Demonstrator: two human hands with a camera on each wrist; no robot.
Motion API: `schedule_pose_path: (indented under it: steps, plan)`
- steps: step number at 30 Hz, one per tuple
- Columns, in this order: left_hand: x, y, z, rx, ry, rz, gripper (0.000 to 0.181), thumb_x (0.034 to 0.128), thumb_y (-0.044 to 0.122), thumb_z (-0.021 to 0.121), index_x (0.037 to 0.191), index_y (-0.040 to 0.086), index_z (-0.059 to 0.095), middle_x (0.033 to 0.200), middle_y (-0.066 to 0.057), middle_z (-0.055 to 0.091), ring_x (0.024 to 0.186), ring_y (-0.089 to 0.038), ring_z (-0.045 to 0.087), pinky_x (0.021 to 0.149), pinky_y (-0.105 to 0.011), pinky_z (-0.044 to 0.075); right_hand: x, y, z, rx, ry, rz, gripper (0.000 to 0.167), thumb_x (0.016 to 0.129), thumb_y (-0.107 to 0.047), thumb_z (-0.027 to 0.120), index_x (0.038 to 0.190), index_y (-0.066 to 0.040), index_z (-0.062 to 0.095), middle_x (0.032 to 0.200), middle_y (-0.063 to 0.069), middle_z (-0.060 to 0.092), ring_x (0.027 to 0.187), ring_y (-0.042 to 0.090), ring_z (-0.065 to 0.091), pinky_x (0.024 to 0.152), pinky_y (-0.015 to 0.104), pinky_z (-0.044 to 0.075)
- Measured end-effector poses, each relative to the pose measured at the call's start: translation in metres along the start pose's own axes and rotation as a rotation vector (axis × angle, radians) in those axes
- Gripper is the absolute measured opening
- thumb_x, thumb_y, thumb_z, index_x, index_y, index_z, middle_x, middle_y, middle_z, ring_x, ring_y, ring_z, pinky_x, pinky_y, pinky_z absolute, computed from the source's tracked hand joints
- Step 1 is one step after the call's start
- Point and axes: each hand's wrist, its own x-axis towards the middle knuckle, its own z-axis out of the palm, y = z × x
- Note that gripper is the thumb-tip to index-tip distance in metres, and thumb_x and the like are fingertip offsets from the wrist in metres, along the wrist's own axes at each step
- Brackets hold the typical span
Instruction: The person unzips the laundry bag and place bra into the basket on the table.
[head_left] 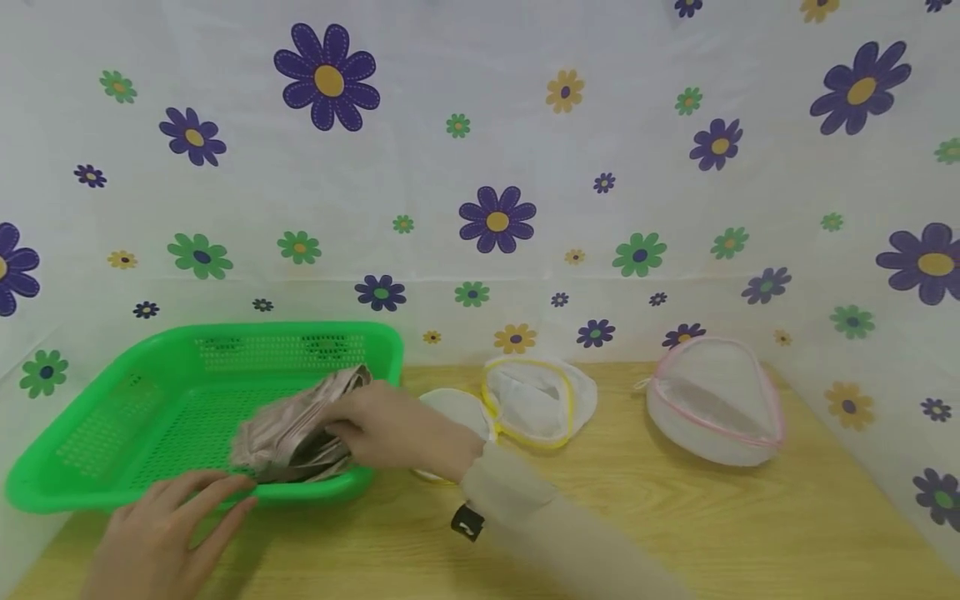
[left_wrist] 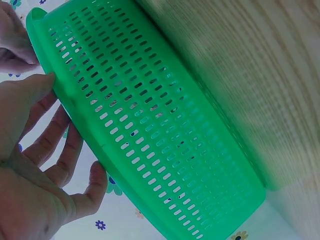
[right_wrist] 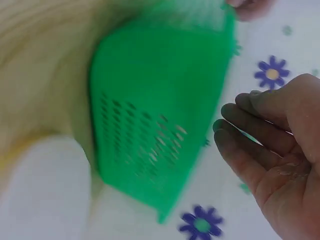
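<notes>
A crumpled, shiny mauve-grey cloth (head_left: 300, 425) lies in the near right part of a green perforated plastic basket (head_left: 56, 454). My right hand (head_left: 390, 425) reaches over the basket's right end, beside the cloth. In the right wrist view, that right hand (right_wrist: 275, 145) has loosely bent fingers, and no cloth shows between them. My left hand (head_left: 168, 529) is at the basket's near rim. The left wrist view has the left hand (left_wrist: 40, 165) with its fingers spread along the green rim (left_wrist: 75, 117), touching it.
Right of the basket, a white mesh laundry bag with yellow trim (head_left: 528, 400) lies on the wooden table (head_left: 637, 517), partly behind my right forearm. Farther right stands a white mesh bag with pink trim (head_left: 712, 404). A flower-print sheet (head_left: 420, 167) hangs behind the table.
</notes>
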Motion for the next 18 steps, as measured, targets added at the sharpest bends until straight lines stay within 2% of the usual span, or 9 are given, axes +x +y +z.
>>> schedule_pose_path:
  steps: [3,8,10,14,18]
  plan:
    - [-0.001,-0.002,-0.003,0.003,0.006,0.008,0.029,0.0942,0.047,0.07,0.104,0.02,0.077,0.096,-0.003,0.075,0.085,-0.039,0.069,0.064,-0.068,0.049,-0.025,-0.001,-0.023,0.012,0.044,0.021,0.02,0.106,-0.015,0.054,0.098,-0.013,0.071,0.085,-0.006,0.066,0.075,0.003,0.054,0.074,0.013,0.044]
    - [-0.001,-0.001,-0.002,-0.001,0.018,0.01,0.032,0.0952,0.049,0.067,0.103,0.02,0.077,0.095,-0.003,0.075,0.083,-0.038,0.069,0.063,-0.067,0.049,-0.092,0.016,-0.064,-0.078,0.161,0.076,0.015,0.101,-0.013,0.062,0.106,-0.01,0.076,0.098,-0.001,0.077,0.087,0.01,0.071,0.081,0.023,0.056]
    - [-0.001,-0.001,-0.002,0.007,0.021,0.003,0.033,0.0955,0.051,0.066,0.102,0.02,0.077,0.095,-0.003,0.075,0.082,-0.038,0.069,0.062,-0.067,0.049,-0.121,0.03,-0.077,-0.113,0.208,0.109,0.011,0.097,-0.008,0.066,0.101,-0.006,0.076,0.094,0.002,0.077,0.082,0.014,0.072,0.077,0.028,0.058]
    - [0.0,-0.001,-0.002,0.012,0.02,0.003,0.033,0.0954,0.051,0.067,0.102,0.02,0.078,0.094,-0.003,0.075,0.081,-0.038,0.07,0.06,-0.065,0.05,-0.183,0.059,-0.097,-0.193,0.222,0.305,0.01,0.093,-0.005,0.069,0.099,-0.003,0.076,0.096,0.008,0.078,0.088,0.024,0.074,0.08,0.039,0.06]
    - [0.001,-0.002,-0.002,0.006,0.027,0.021,0.038,0.0973,0.054,0.062,0.102,0.02,0.078,0.093,-0.003,0.074,0.079,-0.038,0.07,0.059,-0.063,0.051,-0.24,0.082,-0.105,-0.273,0.129,0.565,0.01,0.093,-0.009,0.07,0.102,-0.006,0.075,0.101,0.008,0.076,0.095,0.03,0.073,0.083,0.049,0.059]
